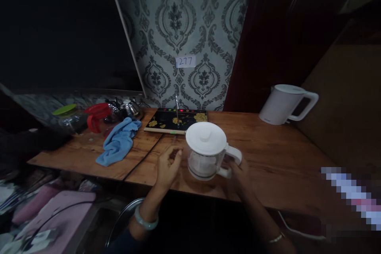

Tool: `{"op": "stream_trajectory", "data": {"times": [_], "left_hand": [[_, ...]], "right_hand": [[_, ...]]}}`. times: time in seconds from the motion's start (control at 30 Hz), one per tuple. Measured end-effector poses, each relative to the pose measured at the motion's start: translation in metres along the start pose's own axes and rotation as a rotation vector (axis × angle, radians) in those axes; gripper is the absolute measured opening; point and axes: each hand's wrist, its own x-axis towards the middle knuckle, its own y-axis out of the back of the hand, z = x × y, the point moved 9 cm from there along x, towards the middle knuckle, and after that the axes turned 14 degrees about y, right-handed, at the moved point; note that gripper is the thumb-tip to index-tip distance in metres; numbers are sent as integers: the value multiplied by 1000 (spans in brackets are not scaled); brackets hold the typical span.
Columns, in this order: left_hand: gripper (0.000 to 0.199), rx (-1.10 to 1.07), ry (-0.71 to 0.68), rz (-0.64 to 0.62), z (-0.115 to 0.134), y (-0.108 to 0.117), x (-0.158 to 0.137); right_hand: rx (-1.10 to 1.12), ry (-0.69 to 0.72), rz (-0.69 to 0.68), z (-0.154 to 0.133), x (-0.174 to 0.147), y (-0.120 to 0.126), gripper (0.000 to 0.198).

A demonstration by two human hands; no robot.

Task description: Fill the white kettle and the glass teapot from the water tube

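Right hand (240,171) wrapped round the handle of the glass pot (201,166), which sits just left of it, near the desk (258,145) front edge; left hand (168,166) half curled, thumb and fingers parted, nothing visible in it, just left of the pot and seemingly not touching; can't tell if the pot's base is on the wood. Main risk, I'd say: load all on one side, so a loose right-hand grip could let the pot roll or drop off the front; white lid (206,137) could slide if tilted, no hand on it; cord (142,161) left of the left hand crosses the front edge, so a snagged wrist could tug whatever it feeds; black cooktop (166,119) beyond the left hand shows a red light, maybe live, so a knock against its upright spout (177,113) is possible. Surface is brown wood grain; blue cloth (119,143) and red-lidded jug (97,113) left of the left hand, white kettle (279,105) far right beyond the right hand; patterned wallpaper (175,16) ahead of both hands, big dark screen (59,27) up left; room dim.
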Motion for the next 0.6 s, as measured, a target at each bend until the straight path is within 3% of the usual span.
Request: {"op": "stream_trajectory", "data": {"times": [0.13, 0.27, 0.5, 0.6], "left_hand": [[46, -71, 58, -74, -20, -14, 4], [64, -116, 100, -106, -34, -21, 4], [69, -159, 149, -79, -43, -13, 10], [56, -102, 89, 0, -35, 2, 15]], "right_hand": [[29, -50, -21, 20, 20, -3, 39], [95, -8, -102, 21, 43, -28, 36], [118, -28, -104, 25, 64, -66, 33], [115, 0, -146, 25, 69, -81, 34]]}}
